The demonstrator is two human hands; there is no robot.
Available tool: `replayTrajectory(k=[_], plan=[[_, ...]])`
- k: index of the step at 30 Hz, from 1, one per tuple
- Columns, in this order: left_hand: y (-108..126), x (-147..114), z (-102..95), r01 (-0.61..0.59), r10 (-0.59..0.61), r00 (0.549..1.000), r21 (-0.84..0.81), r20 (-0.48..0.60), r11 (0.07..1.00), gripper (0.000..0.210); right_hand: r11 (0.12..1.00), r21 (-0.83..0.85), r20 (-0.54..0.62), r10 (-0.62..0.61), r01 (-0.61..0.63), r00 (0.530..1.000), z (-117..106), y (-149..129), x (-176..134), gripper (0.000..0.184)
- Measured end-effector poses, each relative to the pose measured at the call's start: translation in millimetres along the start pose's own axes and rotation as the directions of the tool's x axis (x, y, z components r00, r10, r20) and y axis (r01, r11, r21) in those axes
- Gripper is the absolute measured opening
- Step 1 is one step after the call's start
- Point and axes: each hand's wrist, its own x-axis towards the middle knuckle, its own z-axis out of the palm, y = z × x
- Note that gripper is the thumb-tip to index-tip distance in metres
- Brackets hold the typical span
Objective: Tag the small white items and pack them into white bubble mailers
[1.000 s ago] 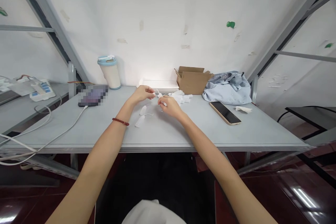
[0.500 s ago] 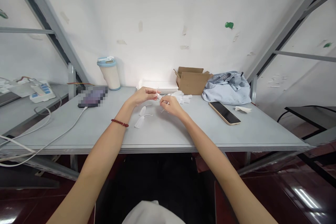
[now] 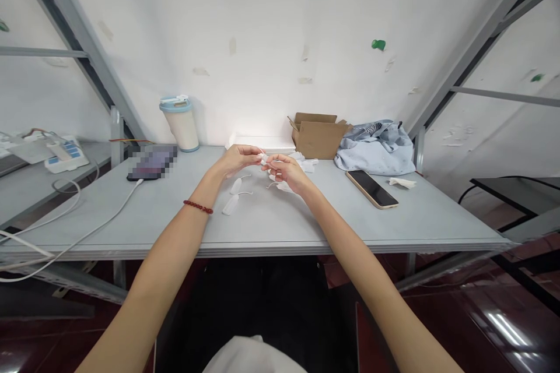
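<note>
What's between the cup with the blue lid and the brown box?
In the head view, a flat white thing lies between the cup and the brown box, partly behind the left hand.

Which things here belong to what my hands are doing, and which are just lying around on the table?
Likely part of the job:
small white piece in the left hand, right hand close against it
two white corded pieces
white pile beyond the right hand

Seemingly just lying about:
lidded cup
cardboard box
pale blue cloth
gold-edged phone
white scrap
</note>
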Motion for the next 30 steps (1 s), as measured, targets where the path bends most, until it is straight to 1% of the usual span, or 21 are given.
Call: replayTrajectory(k=[4,7,12,15,23,28,30], plan=[[-0.2,-0.5,-0.8,0.049,-0.049,0.999,-0.005,0.013,0.999,0.033,0.998,0.054,0.041,0.018,-0.02,0.999,-2.9,-0.3,0.5,0.028],[0.4,-0.3,-0.6,0.112,-0.112,0.994,0.013,0.007,0.994,0.035,0.999,0.053,0.052,0.004,-0.007,0.999,-5.1,0.9,1.7,0.029],[4.8,-1.5,2.9,0.269,-0.268,0.963,0.08,-0.03,0.96,0.041,0.998,0.052,0.076,-0.021,0.017,0.997,-5.6,1.0,2.2,0.026],[6.9,-2.8,4.5,0.32,-0.32,0.947,0.129,-0.028,0.938,0.043,0.999,0.047,0.079,-0.019,0.016,0.997,-5.1,-0.2,1.2,0.025],[5.4,-2.6,3.6,0.308,-0.309,0.951,0.17,-0.023,0.936,0.039,1.0,-0.001,0.093,-0.014,0.014,0.996,-4.6,-1.1,0.2,0.021],[5.8,-3.6,1.6,0.211,-0.22,0.973,0.115,0.074,0.971,0.036,1.0,0.006,0.083,0.0,-0.001,0.997,-4.3,-3.6,-1.1,0.022],[5.2,-3.6,1.1,0.173,-0.181,0.98,0.098,0.083,0.98,0.034,1.0,0.019,0.081,0.004,-0.006,0.997,-4.5,-4.0,-1.2,0.024]])
